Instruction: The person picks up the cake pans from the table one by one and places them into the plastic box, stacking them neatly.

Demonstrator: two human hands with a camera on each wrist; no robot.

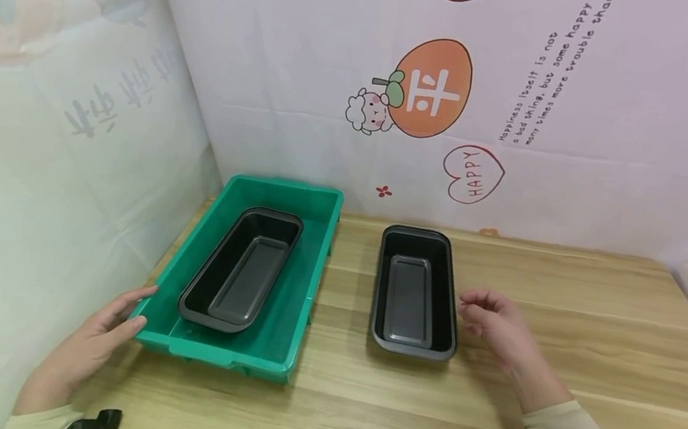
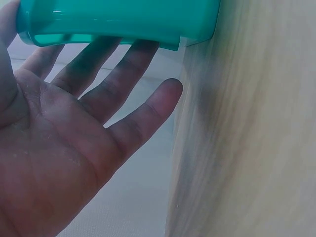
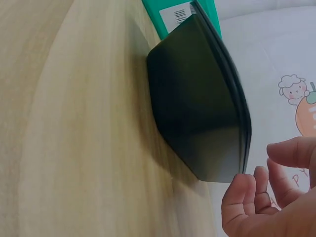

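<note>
A green plastic tray (image 1: 297, 341) rests on the wooden table at the left, with a dark loaf pan (image 1: 254, 282) lying inside it at a slant. At the tray's near left corner is my left hand (image 1: 90, 347), its fingers and thumb spread. In the left wrist view the left hand's (image 2: 74, 123) fingertips reach the tray's edge (image 2: 108, 19). A second dark loaf pan (image 1: 411, 302) sits on the table right of the tray. Just beside its right rim, my right hand (image 1: 500, 330) holds nothing, with loosely bent fingers. Whether they touch the rim, I cannot tell.
A white cloth printed with cartoons and words hangs behind the wooden table (image 1: 569, 315). Another cloth wall (image 1: 52, 201) stands close along the left side. A strip of table separates the tray from the second pan.
</note>
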